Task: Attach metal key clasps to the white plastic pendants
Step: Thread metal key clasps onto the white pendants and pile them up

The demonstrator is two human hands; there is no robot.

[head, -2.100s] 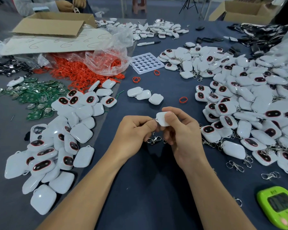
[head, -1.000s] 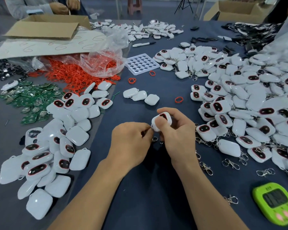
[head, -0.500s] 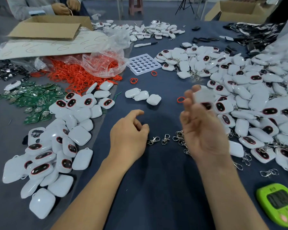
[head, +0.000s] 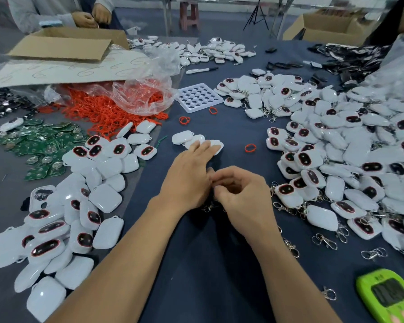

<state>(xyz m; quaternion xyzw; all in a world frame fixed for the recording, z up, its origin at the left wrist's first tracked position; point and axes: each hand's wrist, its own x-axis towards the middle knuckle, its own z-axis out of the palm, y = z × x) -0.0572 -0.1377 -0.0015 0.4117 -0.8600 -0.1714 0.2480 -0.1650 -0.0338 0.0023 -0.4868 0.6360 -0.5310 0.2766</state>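
Note:
Three loose white plastic pendants (head: 182, 137) lie in the middle of the dark blue table (head: 208, 264). My left hand (head: 189, 176) reaches forward, its straight fingers resting on the nearest of them. Just to its right, my right hand (head: 243, 197) hovers over a small heap of metal key clasps (head: 209, 208). Its thumb and forefinger curl together in a pinch at the heap, and the clasp between them is mostly hidden. A heap of pendants without clasps (head: 91, 194) lies on the left. A large pile of pendants with clasps (head: 336, 148) fills the right.
Loose clasps (head: 324, 240) lie along the right pile's near edge. A green timer (head: 390, 297) sits front right. Red rings (head: 103, 113), a white cell tray (head: 197, 97), green circuit boards (head: 40, 145) and a cardboard box (head: 63, 44) sit further back. Another person's hands (head: 91, 17) work far left.
My right hand let the finished pendant go toward the right pile and came back down to the clasps. My left hand moved forward from the clasps onto the loose pendants.

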